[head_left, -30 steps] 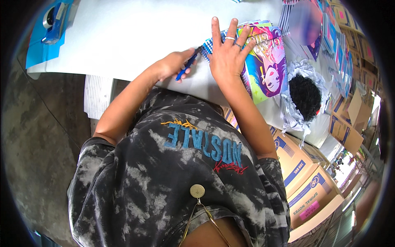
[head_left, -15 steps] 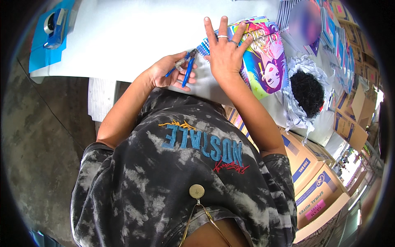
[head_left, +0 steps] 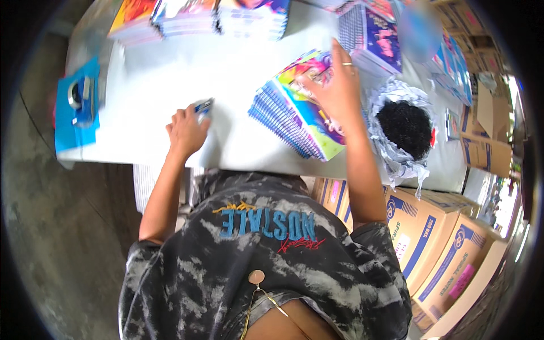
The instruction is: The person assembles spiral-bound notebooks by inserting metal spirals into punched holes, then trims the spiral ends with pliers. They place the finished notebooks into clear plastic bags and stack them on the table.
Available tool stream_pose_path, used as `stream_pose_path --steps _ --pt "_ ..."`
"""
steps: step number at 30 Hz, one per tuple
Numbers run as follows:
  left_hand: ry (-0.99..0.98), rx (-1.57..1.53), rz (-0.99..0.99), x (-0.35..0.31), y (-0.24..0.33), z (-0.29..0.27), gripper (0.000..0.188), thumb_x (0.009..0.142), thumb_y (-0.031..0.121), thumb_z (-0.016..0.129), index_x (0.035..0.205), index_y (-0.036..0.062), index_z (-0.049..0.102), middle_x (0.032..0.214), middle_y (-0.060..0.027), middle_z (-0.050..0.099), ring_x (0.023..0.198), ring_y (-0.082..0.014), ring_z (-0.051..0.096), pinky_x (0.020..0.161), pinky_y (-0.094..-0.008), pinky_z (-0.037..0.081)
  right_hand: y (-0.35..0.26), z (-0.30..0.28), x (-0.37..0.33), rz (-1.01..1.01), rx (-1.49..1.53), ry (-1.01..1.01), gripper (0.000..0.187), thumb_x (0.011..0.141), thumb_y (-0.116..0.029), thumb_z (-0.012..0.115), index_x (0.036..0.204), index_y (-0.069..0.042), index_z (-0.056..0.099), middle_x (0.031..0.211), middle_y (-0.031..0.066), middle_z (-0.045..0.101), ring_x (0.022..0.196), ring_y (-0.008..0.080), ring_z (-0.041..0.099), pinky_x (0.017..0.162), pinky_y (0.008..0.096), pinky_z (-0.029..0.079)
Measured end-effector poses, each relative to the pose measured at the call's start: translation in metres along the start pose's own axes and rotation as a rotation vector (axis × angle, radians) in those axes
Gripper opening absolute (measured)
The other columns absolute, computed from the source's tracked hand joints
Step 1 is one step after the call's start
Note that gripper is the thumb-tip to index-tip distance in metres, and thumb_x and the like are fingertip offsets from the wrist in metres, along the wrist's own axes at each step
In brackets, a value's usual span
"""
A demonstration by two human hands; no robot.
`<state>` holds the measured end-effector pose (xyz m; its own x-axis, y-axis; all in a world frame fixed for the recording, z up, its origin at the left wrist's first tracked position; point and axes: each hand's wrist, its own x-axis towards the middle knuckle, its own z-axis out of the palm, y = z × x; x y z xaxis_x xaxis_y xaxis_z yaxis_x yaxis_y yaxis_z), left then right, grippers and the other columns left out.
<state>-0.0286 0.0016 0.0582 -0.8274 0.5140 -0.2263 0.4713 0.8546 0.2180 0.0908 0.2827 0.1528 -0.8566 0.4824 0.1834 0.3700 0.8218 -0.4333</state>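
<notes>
1. The left hand [head_left: 188, 135] keeps a closed grip, fingers curled about blue-handled pliers [head_left: 204, 105], metal end poking out low over the white desk [head_left: 158, 85].
2. The right hand [head_left: 341, 93], ringed, shows an open grip, thumb and fingers spread wide above fanned spiral notebooks [head_left: 288, 107]; from here I cannot tell whether it touches the covers.
3. Those notebooks lie slantwise near the desk's front edge, bindings toward the left hand.
4. Just right, crumpled pale wrapping [head_left: 394, 90] rings a black, fibrous mass [head_left: 405, 131].
5. Behind stands a purple-covered notebook stack [head_left: 374, 42].
6. Far left, a tape dispenser [head_left: 84, 105] sits on a blue sheet [head_left: 65, 129]; cardboard boxes [head_left: 453, 269] crowd the lower right.
</notes>
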Motion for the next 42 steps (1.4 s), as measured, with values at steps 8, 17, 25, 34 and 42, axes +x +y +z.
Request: stream_pose_path --steps 8,17,25,34,42 --pt "-0.502 -1.253 0.047 -0.049 0.082 0.042 0.081 0.092 0.059 0.025 0.143 0.0036 -0.006 0.143 -0.0133 0.023 0.132 -0.0228 0.023 0.108 -0.0388 0.019 0.146 -0.005 -0.020 0.649 1.299 -0.680 0.057 0.090 -0.047 0.049 0.126 -0.002 0.048 0.118 0.0089 0.057 0.098 0.0164 0.059 0.088 0.0294 0.047" --pt "-0.463 -1.324 0.338 0.013 0.122 0.018 0.083 0.089 0.063 0.023 0.143 0.0092 -0.010 0.152 -0.0092 -0.002 0.139 -0.0239 0.002 0.108 -0.0522 0.010 0.109 0.008 -0.090 0.562 1.736 -0.355 0.060 0.089 -0.038 0.053 0.133 -0.002 0.036 0.121 0.0096 0.054 0.105 0.0151 0.055 0.092 0.0306 0.043" --pt "-0.643 -1.546 0.363 0.100 0.158 -0.012 0.089 0.074 0.025 0.058 0.144 0.0029 0.009 0.143 -0.0176 0.026 0.127 -0.0264 0.034 0.104 -0.0336 0.028 0.070 0.031 -0.084 0.367 1.337 0.007 0.082 0.083 -0.033 0.062 0.142 -0.004 0.012 0.138 0.0123 0.031 0.126 0.0213 0.030 0.106 0.0337 0.022" --pt "-0.717 -1.803 0.053 0.111 0.126 0.003 0.052 0.076 0.028 0.052 0.118 -0.0023 0.049 0.108 -0.0150 0.061 0.092 -0.0257 0.062 0.086 -0.0363 0.049 0.082 0.044 -0.052 0.281 1.059 -0.074 0.096 0.080 -0.034 0.065 0.143 -0.003 0.000 0.145 0.0213 0.012 0.135 0.0300 0.013 0.109 0.0399 0.014" --pt "-0.678 -1.792 -0.046 0.098 0.107 -0.002 0.053 0.076 0.028 0.051 0.122 0.0004 0.048 0.114 -0.0147 0.058 0.098 -0.0256 0.060 0.089 -0.0367 0.046 0.082 0.058 -0.018 0.255 1.143 0.135 0.088 0.083 -0.044 0.056 0.143 -0.001 0.008 0.147 0.0243 0.012 0.138 0.0353 0.006 0.110 0.0432 0.008"
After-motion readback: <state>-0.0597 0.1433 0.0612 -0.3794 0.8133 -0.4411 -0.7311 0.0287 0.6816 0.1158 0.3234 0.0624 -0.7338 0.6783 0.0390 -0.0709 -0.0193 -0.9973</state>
